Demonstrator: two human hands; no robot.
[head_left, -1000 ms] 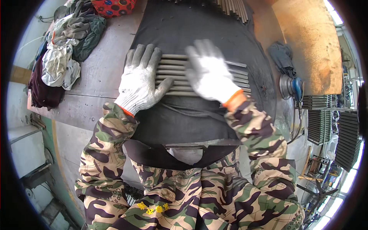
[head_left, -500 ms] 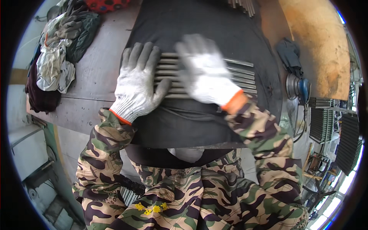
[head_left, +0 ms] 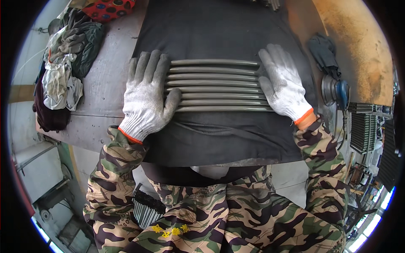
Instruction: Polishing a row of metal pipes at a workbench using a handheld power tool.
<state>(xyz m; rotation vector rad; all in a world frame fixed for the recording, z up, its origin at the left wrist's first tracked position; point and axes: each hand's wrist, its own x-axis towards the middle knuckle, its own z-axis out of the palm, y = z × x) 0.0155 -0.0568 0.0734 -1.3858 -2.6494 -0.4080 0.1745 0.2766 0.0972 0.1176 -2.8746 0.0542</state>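
Several shiny metal rods (head_left: 215, 90) lie side by side across a black cloth (head_left: 198, 44), running left to right with narrow gaps between them. My left hand (head_left: 147, 93), in a white and grey knit glove with an orange cuff, lies flat at their left ends, fingers stretched out and thumb over the lower rods. At the right ends rests my right hand (head_left: 284, 84) in a matching glove, open, with its fingers pointing away from me. The gloves hide some of the rod ends.
A heap of cloths and gloves (head_left: 63, 80) lies on the table's left side, near a red patterned cloth (head_left: 109, 8). On the right are a dark cloth (head_left: 324, 55) and a sander-like power tool (head_left: 339, 92) with a cord. More rods (head_left: 273, 4) lie at the far edge.
My right hand has swept rightward, from over the middle of the rods to their right ends, uncovering them. The left hand stays at the left ends.
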